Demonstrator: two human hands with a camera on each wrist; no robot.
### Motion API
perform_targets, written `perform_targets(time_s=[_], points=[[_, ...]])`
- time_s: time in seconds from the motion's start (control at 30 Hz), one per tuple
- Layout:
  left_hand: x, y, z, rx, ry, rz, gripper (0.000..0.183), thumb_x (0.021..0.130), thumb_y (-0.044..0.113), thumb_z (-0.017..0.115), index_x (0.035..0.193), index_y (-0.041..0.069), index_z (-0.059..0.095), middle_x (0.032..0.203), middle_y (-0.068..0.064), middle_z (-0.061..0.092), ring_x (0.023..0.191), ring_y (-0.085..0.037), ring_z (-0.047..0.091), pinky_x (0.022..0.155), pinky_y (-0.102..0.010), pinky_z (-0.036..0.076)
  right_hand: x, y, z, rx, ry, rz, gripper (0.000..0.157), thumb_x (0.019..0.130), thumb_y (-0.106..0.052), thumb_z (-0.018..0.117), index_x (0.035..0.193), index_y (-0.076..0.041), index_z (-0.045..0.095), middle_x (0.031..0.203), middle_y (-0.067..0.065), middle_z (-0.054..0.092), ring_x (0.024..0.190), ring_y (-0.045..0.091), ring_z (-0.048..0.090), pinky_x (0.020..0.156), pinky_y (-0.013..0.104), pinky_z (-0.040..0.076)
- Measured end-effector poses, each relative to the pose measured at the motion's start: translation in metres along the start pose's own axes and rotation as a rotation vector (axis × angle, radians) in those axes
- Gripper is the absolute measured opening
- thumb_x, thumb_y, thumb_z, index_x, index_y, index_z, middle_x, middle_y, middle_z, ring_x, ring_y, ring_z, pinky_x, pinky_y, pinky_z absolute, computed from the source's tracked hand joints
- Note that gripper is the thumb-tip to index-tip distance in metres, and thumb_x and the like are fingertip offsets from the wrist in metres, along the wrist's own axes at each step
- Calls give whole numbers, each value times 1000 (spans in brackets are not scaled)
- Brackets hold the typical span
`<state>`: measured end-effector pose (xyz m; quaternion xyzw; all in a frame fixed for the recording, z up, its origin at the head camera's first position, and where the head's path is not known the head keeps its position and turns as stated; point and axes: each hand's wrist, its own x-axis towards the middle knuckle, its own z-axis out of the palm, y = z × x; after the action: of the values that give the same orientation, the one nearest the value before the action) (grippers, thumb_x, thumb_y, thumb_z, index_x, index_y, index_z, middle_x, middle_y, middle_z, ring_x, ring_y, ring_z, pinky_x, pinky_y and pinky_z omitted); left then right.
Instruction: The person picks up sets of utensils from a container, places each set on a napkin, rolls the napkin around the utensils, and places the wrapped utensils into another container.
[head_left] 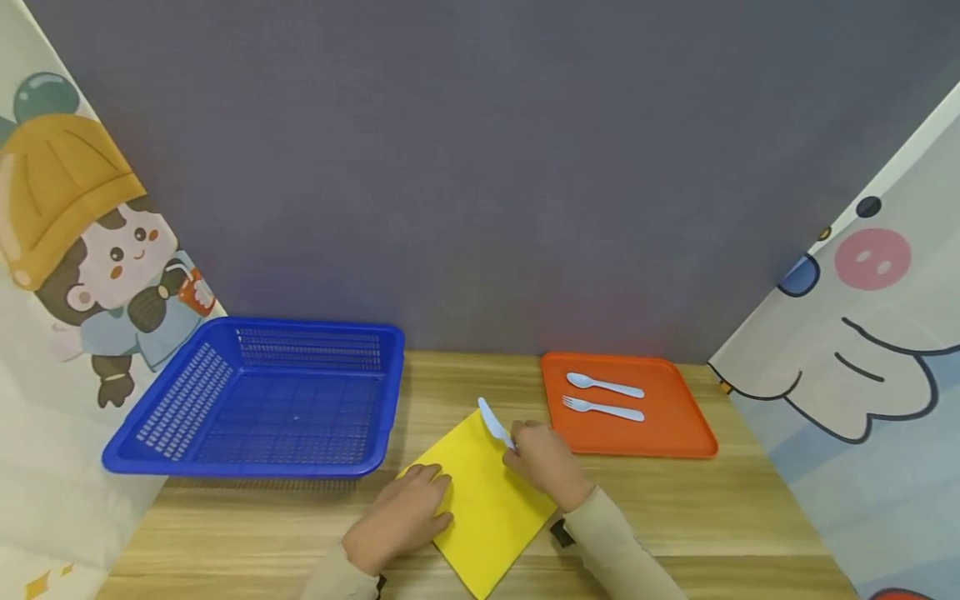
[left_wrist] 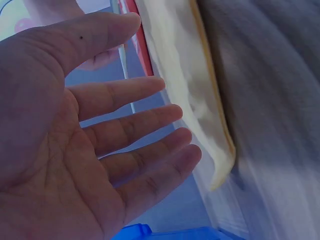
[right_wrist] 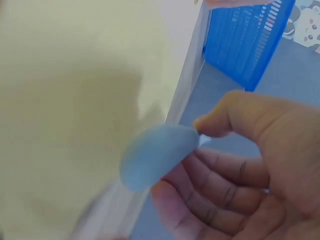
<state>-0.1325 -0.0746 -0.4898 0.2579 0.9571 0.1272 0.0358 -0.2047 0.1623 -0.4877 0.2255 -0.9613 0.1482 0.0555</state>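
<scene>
A pale blue plastic knife (head_left: 492,423) is pinched by my right hand (head_left: 551,465), its blade pointing away over the upper corner of a yellow square (head_left: 483,517). That square looks like a folded napkin and lies turned cornerwise on the table. In the right wrist view the rounded handle end of the knife (right_wrist: 157,157) shows between thumb and fingers. My left hand (head_left: 405,508) is at the napkin's left edge, fingers extended. The left wrist view shows that palm (left_wrist: 55,150) holding nothing, with fingertips close to the napkin's edge (left_wrist: 220,130); contact is hard to tell.
An orange tray (head_left: 630,437) at the back right bears a pale blue spoon (head_left: 603,385) and fork (head_left: 603,408). To the left stands a blue plastic basket (head_left: 285,467). A grey panel (head_left: 480,167) rises behind the wooden table (head_left: 675,517), with printed curtains at both sides.
</scene>
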Motion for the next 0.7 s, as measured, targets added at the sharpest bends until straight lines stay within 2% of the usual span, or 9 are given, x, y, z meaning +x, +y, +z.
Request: perform_targets(time_s=[0.13,0.27,0.47,0.7], points=[[-3,-3,1,-1,18,26,42,87,32,75,116,1,68,121,-17,63,110,-35,59,87,-48,55,7,-15,10,92,-51,115,23,81,-10,72,69,-10,52,58,-2,44,47,9,40,39,22,37],[-5,-5,3,-21,2,30,43,88,32,75,116,1,68,122,-18,62,110,-35,59,87,-48,55,15,-28,21,141,-98,214,26,82,-13,72,66,-10,53,55,-2,46,43,10,44,38,22,40],[-6,-7,8,-35,9,22,42,88,32,75,114,0,68,123,-19,61,112,-36,58,90,-50,53,22,-42,32,123,-87,231,31,81,-13,73,60,-11,52,51,-2,43,41,10,42,38,23,38],[-7,-8,10,-52,-27,0,43,89,32,73,117,0,68,129,-20,58,118,-39,54,93,-54,51,28,-49,42,94,-99,251,31,82,-13,73,59,-11,52,51,-2,45,43,11,44,39,24,40]])
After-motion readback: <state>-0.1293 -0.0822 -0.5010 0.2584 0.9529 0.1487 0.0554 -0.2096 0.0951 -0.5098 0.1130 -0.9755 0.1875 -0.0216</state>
